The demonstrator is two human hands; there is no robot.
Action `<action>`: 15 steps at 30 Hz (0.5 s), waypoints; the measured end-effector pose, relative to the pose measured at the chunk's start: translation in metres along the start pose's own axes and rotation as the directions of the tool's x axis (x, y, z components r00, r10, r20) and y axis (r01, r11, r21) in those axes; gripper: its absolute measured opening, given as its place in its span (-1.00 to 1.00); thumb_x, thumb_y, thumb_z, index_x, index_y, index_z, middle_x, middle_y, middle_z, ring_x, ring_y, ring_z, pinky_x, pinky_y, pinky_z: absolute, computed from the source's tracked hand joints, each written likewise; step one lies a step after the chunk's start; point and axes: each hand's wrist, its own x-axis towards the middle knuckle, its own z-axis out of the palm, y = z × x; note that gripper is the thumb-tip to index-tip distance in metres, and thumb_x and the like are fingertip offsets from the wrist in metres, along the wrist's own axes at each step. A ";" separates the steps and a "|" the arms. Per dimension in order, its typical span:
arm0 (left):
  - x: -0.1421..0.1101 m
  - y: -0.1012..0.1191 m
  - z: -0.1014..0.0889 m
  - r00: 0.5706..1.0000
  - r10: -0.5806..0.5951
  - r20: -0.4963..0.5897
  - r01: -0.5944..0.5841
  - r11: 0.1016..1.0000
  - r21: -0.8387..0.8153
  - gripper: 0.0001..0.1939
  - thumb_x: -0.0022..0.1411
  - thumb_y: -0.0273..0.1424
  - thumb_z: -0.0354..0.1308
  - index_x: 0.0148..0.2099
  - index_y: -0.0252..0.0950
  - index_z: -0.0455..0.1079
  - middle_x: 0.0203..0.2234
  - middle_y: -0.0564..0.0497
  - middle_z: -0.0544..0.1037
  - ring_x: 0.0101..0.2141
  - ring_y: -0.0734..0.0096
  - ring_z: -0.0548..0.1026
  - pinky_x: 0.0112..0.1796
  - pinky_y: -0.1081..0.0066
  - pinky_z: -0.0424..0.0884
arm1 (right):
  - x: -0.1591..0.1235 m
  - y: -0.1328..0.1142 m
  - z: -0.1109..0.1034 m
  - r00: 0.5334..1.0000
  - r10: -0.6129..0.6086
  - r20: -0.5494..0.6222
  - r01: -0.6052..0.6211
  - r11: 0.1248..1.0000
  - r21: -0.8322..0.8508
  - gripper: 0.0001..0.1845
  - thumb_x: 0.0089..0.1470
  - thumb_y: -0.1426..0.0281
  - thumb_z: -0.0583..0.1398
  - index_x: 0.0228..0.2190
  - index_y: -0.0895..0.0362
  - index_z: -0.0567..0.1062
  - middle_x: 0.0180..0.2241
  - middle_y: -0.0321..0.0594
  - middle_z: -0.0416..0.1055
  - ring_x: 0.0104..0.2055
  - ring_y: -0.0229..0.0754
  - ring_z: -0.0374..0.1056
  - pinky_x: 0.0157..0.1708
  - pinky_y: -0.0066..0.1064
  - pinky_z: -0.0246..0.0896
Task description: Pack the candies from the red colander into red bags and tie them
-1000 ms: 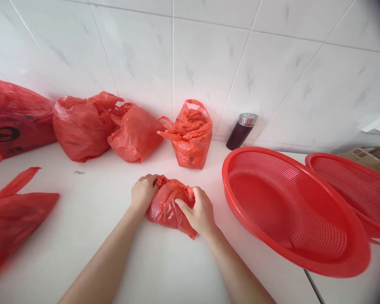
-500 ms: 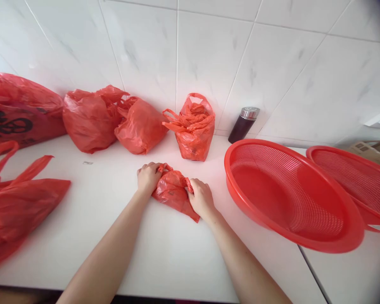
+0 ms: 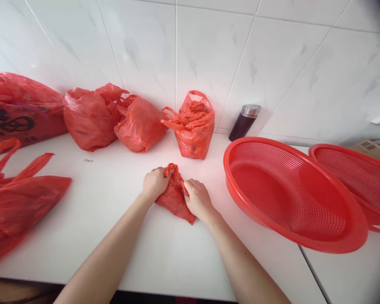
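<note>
A small red plastic bag (image 3: pixel 174 197) lies at the middle of the white table, between my two hands. My left hand (image 3: pixel 156 183) is closed on its upper left part, with a twisted loop of plastic poking up by the thumb. On the other side my right hand (image 3: pixel 199 197) grips the bag's gathered right edge, thumb toward the middle. The bag's lower corner points down and to the right on the tabletop. Whatever is inside the bag cannot be made out.
Several filled red bags (image 3: pixel 142 124) line the tiled wall, one bag (image 3: pixel 194 131) straight behind my hands. Another red bag (image 3: pixel 25 207) lies at left. A dark bottle (image 3: pixel 242 124) leans near the wall. Red perforated baskets (image 3: pixel 266 194) stand at right, and a cardboard box (image 3: pixel 372 148) behind them.
My hands have come closer together, the left one shifting right. The bag between them is bunched narrower, and its top loop stands up more.
</note>
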 end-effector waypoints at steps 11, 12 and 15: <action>0.003 -0.016 -0.015 0.989 -0.137 0.049 0.138 0.788 -0.601 -0.61 0.08 -0.01 0.09 -0.41 -0.25 0.43 -0.48 -0.08 0.57 -0.28 0.06 0.53 -0.23 0.23 0.39 | -0.008 -0.016 -0.029 0.976 0.093 -0.196 0.048 0.788 0.614 -0.81 0.20 0.26 0.12 -0.41 0.09 0.33 -0.11 -0.17 0.37 -0.09 -0.19 0.32 -0.13 -0.37 0.25; 0.004 -0.017 -0.019 0.987 -0.142 0.070 0.151 0.712 -0.686 -0.61 0.08 -0.02 0.09 -0.37 -0.27 0.44 -0.47 -0.07 0.57 -0.30 0.11 0.54 -0.24 0.26 0.41 | -0.010 -0.021 -0.034 0.976 0.082 -0.201 0.077 0.736 0.673 -0.80 0.22 0.26 0.10 -0.42 0.09 0.33 -0.07 -0.17 0.37 -0.06 -0.20 0.32 -0.13 -0.37 0.25; 0.008 -0.019 -0.030 0.980 -0.157 0.118 0.179 0.468 -0.865 -0.71 0.01 -0.14 0.14 -0.38 -0.29 0.41 -0.46 -0.06 0.57 -0.36 0.22 0.54 -0.27 0.31 0.45 | -0.017 -0.039 -0.044 0.983 0.010 -0.183 0.135 0.638 0.758 -0.76 0.22 0.31 0.11 -0.48 0.09 0.30 -0.04 -0.19 0.41 -0.05 -0.20 0.34 -0.14 -0.37 0.26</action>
